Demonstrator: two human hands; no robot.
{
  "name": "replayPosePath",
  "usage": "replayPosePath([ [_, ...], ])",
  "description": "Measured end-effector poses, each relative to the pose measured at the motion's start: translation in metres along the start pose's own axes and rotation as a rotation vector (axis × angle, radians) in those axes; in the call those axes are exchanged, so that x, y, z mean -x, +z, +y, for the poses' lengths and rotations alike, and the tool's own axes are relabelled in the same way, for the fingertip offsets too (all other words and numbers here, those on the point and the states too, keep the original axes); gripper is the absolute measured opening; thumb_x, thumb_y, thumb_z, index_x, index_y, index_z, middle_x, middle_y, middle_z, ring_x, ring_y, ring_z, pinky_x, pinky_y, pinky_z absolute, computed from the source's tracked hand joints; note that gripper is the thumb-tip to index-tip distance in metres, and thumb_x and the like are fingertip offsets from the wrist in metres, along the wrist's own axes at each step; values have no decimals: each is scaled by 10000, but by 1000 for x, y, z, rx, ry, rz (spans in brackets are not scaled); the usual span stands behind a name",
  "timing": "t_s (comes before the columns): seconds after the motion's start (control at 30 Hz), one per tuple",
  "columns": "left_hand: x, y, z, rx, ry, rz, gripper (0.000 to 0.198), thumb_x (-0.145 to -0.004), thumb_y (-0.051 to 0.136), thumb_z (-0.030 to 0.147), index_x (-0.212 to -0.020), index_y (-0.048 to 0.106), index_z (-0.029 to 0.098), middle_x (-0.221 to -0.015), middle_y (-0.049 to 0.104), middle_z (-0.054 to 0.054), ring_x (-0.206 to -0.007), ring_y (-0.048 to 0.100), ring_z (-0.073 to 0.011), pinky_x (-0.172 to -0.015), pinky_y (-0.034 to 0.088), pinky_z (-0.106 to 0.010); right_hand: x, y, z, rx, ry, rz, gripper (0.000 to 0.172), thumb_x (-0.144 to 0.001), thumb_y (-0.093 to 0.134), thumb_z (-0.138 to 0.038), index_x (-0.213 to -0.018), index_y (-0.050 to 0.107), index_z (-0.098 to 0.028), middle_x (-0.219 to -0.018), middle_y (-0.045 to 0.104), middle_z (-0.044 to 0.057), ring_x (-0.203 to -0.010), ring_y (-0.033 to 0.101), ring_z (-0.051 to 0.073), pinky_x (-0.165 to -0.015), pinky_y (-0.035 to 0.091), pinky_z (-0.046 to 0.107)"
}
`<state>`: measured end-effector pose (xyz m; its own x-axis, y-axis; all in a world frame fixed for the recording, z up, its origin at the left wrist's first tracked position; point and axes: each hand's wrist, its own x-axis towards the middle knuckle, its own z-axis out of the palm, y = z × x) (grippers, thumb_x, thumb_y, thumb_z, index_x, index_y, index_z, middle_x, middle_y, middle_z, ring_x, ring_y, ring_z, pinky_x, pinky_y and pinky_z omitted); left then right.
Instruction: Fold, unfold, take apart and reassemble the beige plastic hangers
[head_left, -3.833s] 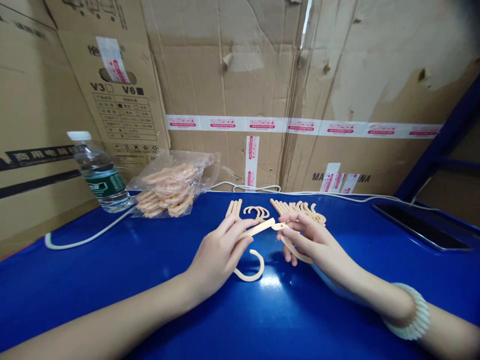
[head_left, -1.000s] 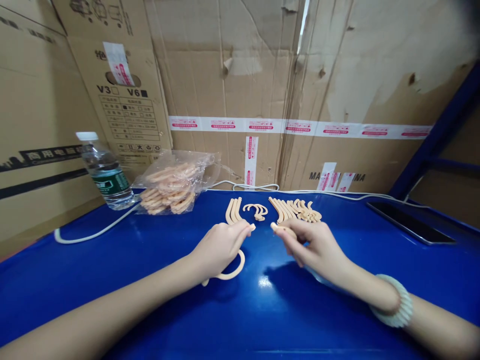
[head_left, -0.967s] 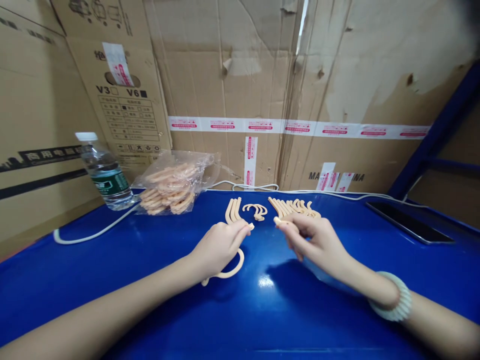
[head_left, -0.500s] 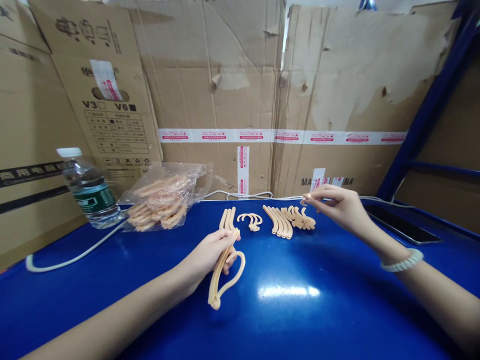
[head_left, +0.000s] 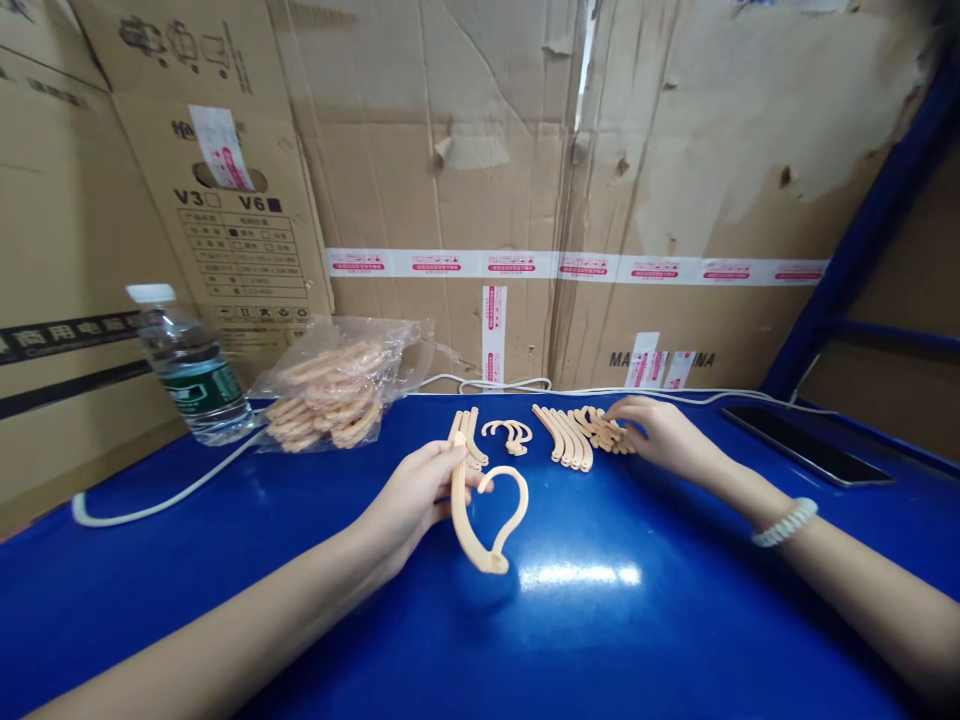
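Observation:
My left hand (head_left: 417, 493) is closed on a peach plastic hanger piece (head_left: 486, 515), a straight arm joined to a curled hook, held just above the blue table (head_left: 300, 590). My right hand (head_left: 660, 436) reaches to the far side and rests its fingers on a row of peach curved pieces (head_left: 577, 437); whether it grips one is hidden. A short stack of straight arms (head_left: 466, 432) and a few small hooks (head_left: 509, 434) lie between the hands.
A clear bag of more peach pieces (head_left: 334, 388) and a water bottle (head_left: 191, 366) stand at the back left. A white cable (head_left: 165, 487) runs along the back edge. A dark phone (head_left: 806, 444) lies at the right. Cardboard boxes (head_left: 480, 180) wall the back.
The hands drew apart after working one piece together. My left hand kept the joined piece and turned it upright. My right hand reached out to the row of curved pieces.

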<state>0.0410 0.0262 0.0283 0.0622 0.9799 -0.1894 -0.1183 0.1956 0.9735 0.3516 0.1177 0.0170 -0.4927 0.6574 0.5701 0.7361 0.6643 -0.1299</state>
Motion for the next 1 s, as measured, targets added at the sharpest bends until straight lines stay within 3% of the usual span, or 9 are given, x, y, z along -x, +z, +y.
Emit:
replayPosePath([
  [0.1,5,3,3,8,12,36,138,-938,503,290,-902,534,161,-786,734,-65,-760,684,-156,-683,472,-252,2,-3,-46,-124,-77,83,288,-874,491,-137,-1107,657,-169,-1079,700,122,-999,655,248,-874,532,408],
  [0.17,7,4,3,-12,30,46,133,-943,499,295,-922,527,167,-821,743,-79,-788,697,-177,-695,486,-279,6,-6,-83,-189,-253,99,302,-909,514,-185,-1196,604,-208,-1181,664,108,-1119,595,249,-963,483,439],
  [0.23,8,5,2,-31,55,38,130,-941,502,301,-947,520,173,-821,744,-77,-753,698,-183,-683,493,-292,12,-9,-113,-163,-467,10,327,-925,536,-219,-1248,571,-188,-1211,649,117,-1175,548,253,-1032,424,454],
  [0.3,8,5,-1,-38,87,21,130,-929,520,305,-959,516,179,-809,740,-66,-718,693,-179,-672,499,-295,17,-9,-132,-94,-568,-60,368,-942,544,-287,-1284,549,-152,-1251,633,124,-1227,505,273,-1063,384,466],
  [0.47,11,7,-5,-46,122,-30,154,-923,529,331,-933,497,180,-791,729,-63,-677,664,-163,-640,506,-282,22,-1,-132,-16,-616,-100,311,-993,471,-278,-1239,572,-118,-1166,673,110,-1227,494,273,-1087,314,484],
  [0.63,11,9,-6,-41,195,30,203,-922,533,320,-1048,457,181,-1029,697,-113,-726,648,-153,-620,531,-284,19,-3,-123,-101,-519,-140,237,-1010,424,-261,-1094,615,-150,-913,666,64,-914,595,191,-1078,273,470],
  [0.77,10,4,-8,-289,569,197,372,-893,566,280,-1229,416,230,-1310,541,-112,-1069,611,-214,-847,545,-385,20,-4,-121,-91,-451,-116,205,-997,447,-258,-1067,616,-166,-859,636,44,-788,581,167,-1054,254,467],
  [0.9,14,-1,-8,-969,1124,134,305,-895,539,155,-1190,527,229,-1311,553,-85,-1285,452,-256,-1106,325,-502,22,-1,-120,-74,-439,-85,198,-991,452,-253,-1056,623,-177,-787,610,16,-720,556,155,-1042,229,465],
  [1.0,22,-1,-8,-1246,1267,141,256,-890,551,159,-1139,578,210,-1410,483,-114,-1396,283,-345,-1128,198,-608,24,1,-123,-78,-437,-82,216,-999,429,-256,-1018,630,-178,-749,593,5,-684,544,148,-1016,242,441],
])
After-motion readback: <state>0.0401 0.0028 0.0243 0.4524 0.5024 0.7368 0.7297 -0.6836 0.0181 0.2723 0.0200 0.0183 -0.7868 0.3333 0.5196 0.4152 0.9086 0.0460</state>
